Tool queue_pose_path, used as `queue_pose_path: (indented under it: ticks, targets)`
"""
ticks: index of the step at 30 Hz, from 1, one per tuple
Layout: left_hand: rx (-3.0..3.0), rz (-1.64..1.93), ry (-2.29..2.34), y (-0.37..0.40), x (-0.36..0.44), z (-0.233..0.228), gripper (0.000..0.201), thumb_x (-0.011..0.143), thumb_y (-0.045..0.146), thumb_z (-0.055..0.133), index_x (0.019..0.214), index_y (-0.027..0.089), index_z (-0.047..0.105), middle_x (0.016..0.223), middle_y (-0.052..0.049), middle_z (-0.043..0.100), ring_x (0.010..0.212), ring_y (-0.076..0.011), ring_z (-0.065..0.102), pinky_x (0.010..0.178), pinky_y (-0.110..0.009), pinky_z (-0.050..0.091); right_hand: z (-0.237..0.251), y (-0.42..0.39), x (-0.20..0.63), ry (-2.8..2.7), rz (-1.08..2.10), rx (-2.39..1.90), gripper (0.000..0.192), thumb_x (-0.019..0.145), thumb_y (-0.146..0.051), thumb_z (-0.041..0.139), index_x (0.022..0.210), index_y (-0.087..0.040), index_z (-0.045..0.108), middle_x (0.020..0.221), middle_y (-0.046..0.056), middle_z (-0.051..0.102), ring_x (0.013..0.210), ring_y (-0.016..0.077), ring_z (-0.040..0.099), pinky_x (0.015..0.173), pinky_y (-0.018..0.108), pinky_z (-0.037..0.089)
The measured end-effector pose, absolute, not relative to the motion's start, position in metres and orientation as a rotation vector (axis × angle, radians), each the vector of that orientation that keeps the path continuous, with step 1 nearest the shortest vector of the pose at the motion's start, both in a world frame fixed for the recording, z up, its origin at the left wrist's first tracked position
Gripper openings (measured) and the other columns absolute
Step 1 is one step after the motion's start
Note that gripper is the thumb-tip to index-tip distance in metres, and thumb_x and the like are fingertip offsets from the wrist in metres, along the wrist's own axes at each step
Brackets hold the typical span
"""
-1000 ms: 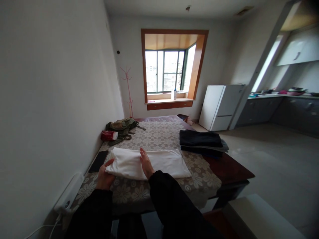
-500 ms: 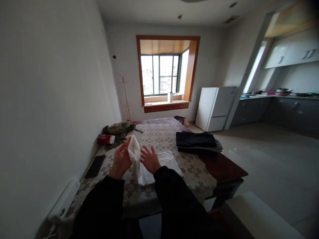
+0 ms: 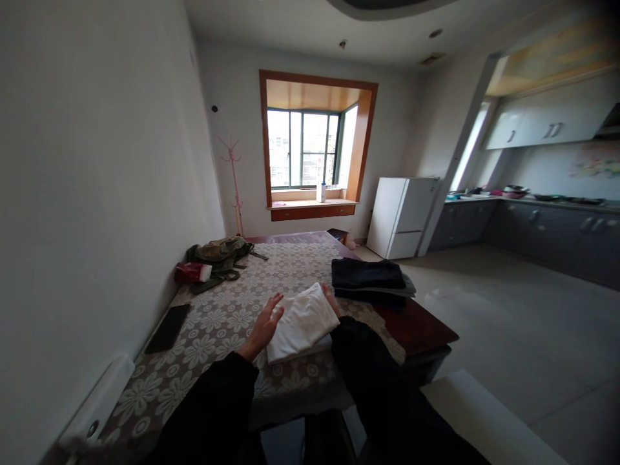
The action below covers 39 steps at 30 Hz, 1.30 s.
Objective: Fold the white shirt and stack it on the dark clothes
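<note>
A folded white cloth (image 3: 300, 321) lies on the flower-patterned tablecloth (image 3: 213, 323) near the table's front. My left hand (image 3: 264, 328) rests against the cloth's left edge with its fingers spread. My right hand (image 3: 330, 299) touches the cloth's far right corner; only the fingertips show past my dark sleeve. Neither hand grips the cloth. A stack of dark folded clothes (image 3: 369, 279) sits just beyond and to the right of it.
A black phone (image 3: 167, 328) lies near the left wall, with a red-and-white container (image 3: 192, 272) and an olive bag (image 3: 221, 253) farther back. A white device (image 3: 97, 407) sits at the near left. A white fridge (image 3: 401, 217) and open floor lie to the right.
The long white cloth was lifted at its left end by my left hand and folded over to the right. It now lies as a smaller stack, with both hands at its sides.
</note>
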<state>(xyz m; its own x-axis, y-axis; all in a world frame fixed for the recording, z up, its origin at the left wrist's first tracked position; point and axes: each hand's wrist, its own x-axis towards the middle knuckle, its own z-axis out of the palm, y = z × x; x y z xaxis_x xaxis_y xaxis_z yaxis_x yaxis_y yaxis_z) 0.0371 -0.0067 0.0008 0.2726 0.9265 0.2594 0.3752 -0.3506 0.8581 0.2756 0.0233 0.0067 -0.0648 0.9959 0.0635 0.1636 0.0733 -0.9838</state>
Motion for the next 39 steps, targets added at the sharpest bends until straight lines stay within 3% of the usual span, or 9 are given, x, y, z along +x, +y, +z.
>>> queue_pose_path:
  ticks: [3,7,10,12,16,23,28,32,39]
  targets:
    - [2.213,0.769,1.344,-0.011,0.044,-0.024,0.057,0.098,0.042,0.039,0.152,0.024,0.043,0.166,-0.006,0.033,0.157,-0.0251,0.014,0.126,-0.052,0.017,0.007,0.024,0.297,-1.371,1.257,-1.246,0.075,0.097,-0.069,0.021,0.104,-0.013,0.071,0.102,0.019,0.075,0.099,0.0308,0.071,0.089,0.045,0.053]
    - [2.446,0.433,1.463,-0.020,0.050,-0.043,0.059,0.100,0.041,0.032,0.155,0.020,0.038,0.168,-0.009,0.026,0.157,-0.0315,0.012,0.125,-0.058,0.016,-0.009,0.011,0.325,-1.361,1.334,-1.245,0.060,0.093,-0.062,0.042,0.127,-0.017,0.063,0.111,0.016,0.073,0.101,0.0286,0.071,0.090,0.046,0.055]
    - [2.540,0.326,1.523,-0.024,0.050,-0.050,0.061,0.100,0.043,0.032,0.156,0.019,0.036,0.168,-0.011,0.026,0.156,-0.0365,0.011,0.123,-0.065,0.012,-0.025,0.005,0.338,-1.438,1.171,-1.284,0.065,0.081,-0.045,0.064,0.141,-0.023,0.053,0.123,0.012,0.070,0.105,0.0259,0.069,0.094,0.046,0.054]
    - [2.564,0.284,1.545,-0.024,0.050,-0.050,0.063,0.099,0.044,0.031,0.158,0.021,0.034,0.168,-0.011,0.026,0.156,-0.0386,0.011,0.121,-0.069,0.010,-0.034,0.005,0.344,-1.590,1.011,-1.369,0.068,0.072,-0.030,0.069,0.138,-0.022,0.058,0.125,0.011,0.070,0.104,0.0260,0.068,0.097,0.046,0.052]
    - [2.568,0.189,1.524,-0.019,0.050,-0.039,0.066,0.098,0.046,0.031,0.158,0.018,0.034,0.167,-0.014,0.026,0.155,-0.0419,0.012,0.119,-0.071,0.011,-0.043,0.004,0.352,-1.863,0.749,-1.490,0.057,0.070,-0.019,0.059,0.127,-0.016,0.068,0.126,0.012,0.070,0.111,0.0283,0.066,0.103,0.046,0.049]
    - [2.621,0.252,1.451,0.007,0.059,-0.035,0.063,0.099,0.045,0.028,0.155,0.018,0.039,0.166,-0.014,0.031,0.154,-0.0361,0.020,0.123,-0.061,0.015,-0.034,0.007,0.304,-2.136,0.028,-1.657,0.058,0.079,-0.013,0.054,0.135,-0.024,0.063,0.154,0.009,0.050,0.140,0.0266,0.047,0.117,0.044,0.036]
    - [2.657,0.365,1.465,0.021,0.062,-0.054,0.064,0.100,0.047,0.028,0.159,0.023,0.029,0.168,-0.008,0.028,0.156,-0.0290,0.016,0.126,-0.055,0.012,-0.050,0.018,0.260,-2.291,0.045,-1.562,0.058,0.094,-0.030,0.049,0.152,-0.027,0.047,0.161,0.006,0.040,0.150,0.0300,0.031,0.122,0.055,0.021]
    - [2.649,0.359,1.455,0.023,0.059,-0.063,0.067,0.100,0.052,0.026,0.161,0.023,0.023,0.169,-0.006,0.024,0.157,-0.0275,0.011,0.127,-0.053,0.010,-0.064,0.021,0.262,-2.310,0.070,-1.575,0.059,0.100,-0.037,0.040,0.157,-0.023,0.038,0.163,0.008,0.035,0.151,0.0309,0.028,0.122,0.052,0.023]
    - [2.659,0.362,1.451,0.024,0.059,-0.065,0.068,0.100,0.052,0.026,0.162,0.024,0.020,0.169,-0.006,0.024,0.157,-0.0286,0.013,0.126,-0.054,0.009,-0.067,0.021,0.266,-2.337,-0.006,-1.560,0.058,0.101,-0.038,0.038,0.157,-0.022,0.037,0.163,0.009,0.034,0.151,0.0309,0.029,0.122,0.052,0.024]
